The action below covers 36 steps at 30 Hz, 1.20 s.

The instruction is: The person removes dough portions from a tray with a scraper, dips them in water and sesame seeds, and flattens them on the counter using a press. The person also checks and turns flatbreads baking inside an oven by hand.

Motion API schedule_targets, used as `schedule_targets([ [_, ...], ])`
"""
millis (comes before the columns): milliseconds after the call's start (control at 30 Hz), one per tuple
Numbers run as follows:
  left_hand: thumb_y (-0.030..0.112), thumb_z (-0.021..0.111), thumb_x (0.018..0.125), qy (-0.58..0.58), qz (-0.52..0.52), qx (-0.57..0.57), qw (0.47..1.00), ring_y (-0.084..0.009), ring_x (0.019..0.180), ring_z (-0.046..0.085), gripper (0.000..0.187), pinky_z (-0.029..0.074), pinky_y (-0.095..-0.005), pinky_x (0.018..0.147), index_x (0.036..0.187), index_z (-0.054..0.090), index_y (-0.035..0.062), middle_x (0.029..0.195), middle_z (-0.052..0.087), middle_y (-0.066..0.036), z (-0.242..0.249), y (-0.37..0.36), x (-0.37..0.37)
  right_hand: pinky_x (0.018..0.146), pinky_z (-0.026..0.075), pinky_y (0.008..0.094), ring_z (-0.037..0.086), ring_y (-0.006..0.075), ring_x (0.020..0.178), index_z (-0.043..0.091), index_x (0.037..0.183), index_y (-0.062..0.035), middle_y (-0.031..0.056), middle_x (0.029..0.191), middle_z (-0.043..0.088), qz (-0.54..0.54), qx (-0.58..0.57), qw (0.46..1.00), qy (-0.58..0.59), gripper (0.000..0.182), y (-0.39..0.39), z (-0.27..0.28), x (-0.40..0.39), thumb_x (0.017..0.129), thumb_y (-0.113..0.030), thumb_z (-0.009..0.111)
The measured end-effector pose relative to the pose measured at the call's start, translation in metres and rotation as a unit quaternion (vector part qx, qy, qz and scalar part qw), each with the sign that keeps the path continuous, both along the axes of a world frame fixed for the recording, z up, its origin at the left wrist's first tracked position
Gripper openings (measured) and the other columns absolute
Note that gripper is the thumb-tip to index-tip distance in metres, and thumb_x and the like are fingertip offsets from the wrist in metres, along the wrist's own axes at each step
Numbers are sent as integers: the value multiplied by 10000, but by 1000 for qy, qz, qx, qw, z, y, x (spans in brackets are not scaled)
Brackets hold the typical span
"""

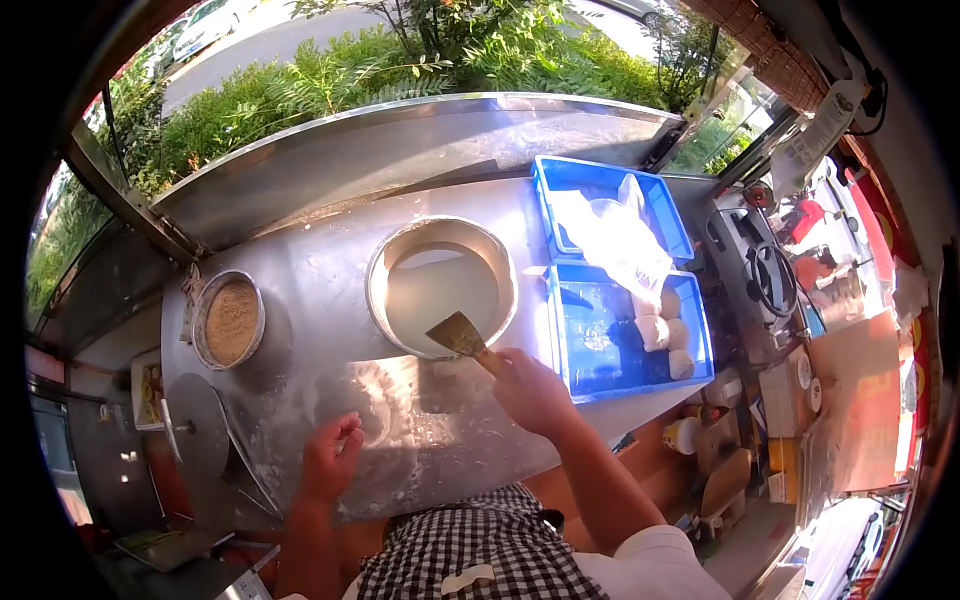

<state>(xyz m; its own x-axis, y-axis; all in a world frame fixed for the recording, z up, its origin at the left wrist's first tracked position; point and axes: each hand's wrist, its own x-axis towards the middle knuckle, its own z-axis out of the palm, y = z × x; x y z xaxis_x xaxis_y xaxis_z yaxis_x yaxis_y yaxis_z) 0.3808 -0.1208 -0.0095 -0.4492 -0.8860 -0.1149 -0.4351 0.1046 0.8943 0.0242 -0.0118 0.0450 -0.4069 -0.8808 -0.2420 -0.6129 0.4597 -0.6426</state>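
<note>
My right hand [535, 390] grips the wooden handle of a scraper [457, 334]. Its flat, worn blade points left, over the near rim of a large round metal pot [376, 312]. A pale, whitish liquid [440, 290] lies inside the pot. Lower left of the scraper, my left hand [333, 455] hovers at or just above the metal worktop [290, 390], its fingers loosely curled in and nothing visible in them. A wet-looking, whitish smear [385, 400] marks the worktop between my hands and the pot.
A bowl of brown crumbly material [231, 322] stands at the left. On the right are two blue crates [590, 385], with a white plastic bag [625, 240] and several pale dough balls [680, 335]. A round grey lid or plate [197, 425] sits at the left edge.
</note>
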Motion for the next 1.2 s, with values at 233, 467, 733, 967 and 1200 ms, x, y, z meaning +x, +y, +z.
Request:
schedule_targets([
  [233,166,767,981,-20,6,-52,998,-250,1034,762,314,598,-364,913,1240,744,-10,1121,785,-159,14,30,-89,941,569,529,721,436,1085,663,1295,-86,211,1200,736,139,86,985,48,381,-83,-30,-61,982,-290,593],
  [467,128,760,976,-24,53,-56,997,-235,1023,761,298,600,-357,916,1237,742,-16,1114,782,-157,21,55,-147,936,578,519,727,428,1064,672,1344,-82,219,1190,734,157,7,988,5,422,-81,-21,-87,990,-304,610],
  [733,120,690,1051,48,76,-23,996,-158,1082,691,355,569,-326,952,1373,664,-27,1269,732,-106,11,10,-197,939,574,482,726,404,1064,645,1421,-55,229,1207,729,31,-119,980,-158,507,18,0,-118,964,-262,719],
  [967,55,657,1056,134,-60,141,979,-123,1048,677,347,559,-292,937,1395,649,-20,1205,735,-80,13,0,-290,936,577,358,724,224,1044,655,1432,-58,128,1222,747,-75,-157,958,-230,507,108,19,-127,952,-167,779],
  [1200,-12,635,1040,189,-178,246,934,-120,902,711,284,621,-296,840,1321,657,-47,1050,743,-78,31,53,-374,942,576,350,721,193,1034,639,1387,17,129,1175,739,-309,-221,827,-416,466,177,38,-142,968,-133,775],
])
